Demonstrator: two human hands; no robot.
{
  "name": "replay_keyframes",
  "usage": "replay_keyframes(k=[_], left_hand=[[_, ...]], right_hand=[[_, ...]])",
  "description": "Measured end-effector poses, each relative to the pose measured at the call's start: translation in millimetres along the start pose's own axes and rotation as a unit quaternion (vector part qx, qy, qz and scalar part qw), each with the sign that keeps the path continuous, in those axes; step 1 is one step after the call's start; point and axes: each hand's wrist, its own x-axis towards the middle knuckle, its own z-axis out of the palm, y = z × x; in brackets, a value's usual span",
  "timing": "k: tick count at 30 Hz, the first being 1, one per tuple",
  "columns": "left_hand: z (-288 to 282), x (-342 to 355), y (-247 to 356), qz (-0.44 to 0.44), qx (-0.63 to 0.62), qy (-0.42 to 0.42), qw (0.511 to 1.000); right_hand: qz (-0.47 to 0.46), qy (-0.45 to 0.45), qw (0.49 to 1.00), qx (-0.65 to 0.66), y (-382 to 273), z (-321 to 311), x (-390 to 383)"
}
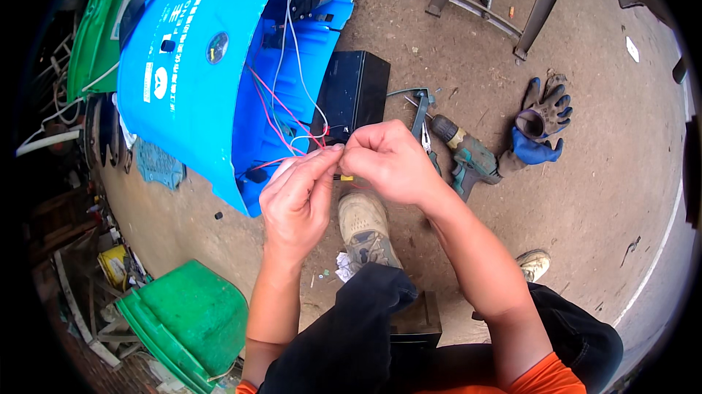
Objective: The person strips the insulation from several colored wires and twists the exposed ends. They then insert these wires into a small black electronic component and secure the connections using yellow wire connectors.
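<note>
A blue plastic shell (183,87) lies on its side at the upper left, with thin pink wires (272,94) and a grey cable (291,24) coming out of its open end. In front of that opening my left hand (298,193) pinches a pink wire between thumb and forefinger. My right hand (391,163) meets it fingertip to fingertip, its fingers also closed on wire; the exact spot they grip is mostly hidden. Just beyond the hands stands a black box-shaped battery (358,90). Something small and yellow (345,177) shows beneath the fingers.
Right of my hands lie a cordless drill (475,160), a green-handled tool (420,114) and blue-grey work gloves (541,116). Stool legs (545,6) stand at the top right. A green plastic bin (190,321) is at lower left. My shoe (362,218) is below the hands.
</note>
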Motion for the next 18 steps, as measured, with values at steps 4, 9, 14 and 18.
replay_keyframes(k=[4,9,14,18], left_hand=[[-1.5,-2.4,-4.3,-0.015,-0.013,0.008,1.000],[-2.9,-3.7,-0.2,-0.078,-0.062,0.006,0.995],[-6.7,-2.8,3.0,-0.108,-0.062,-0.015,0.992],[-7.3,-1.6,4.6,-0.084,-0.074,-0.009,0.994]], right_hand=[[0.178,-0.068,0.938,0.289,-3.7,-1.1,-3.9],[-0.179,0.139,0.959,-0.169,11.6,4.7,-30.1],[-0.431,0.154,0.803,-0.380,11.4,1.9,-19.4],[-0.436,0.143,0.799,-0.388,6.0,2.3,-17.6]])
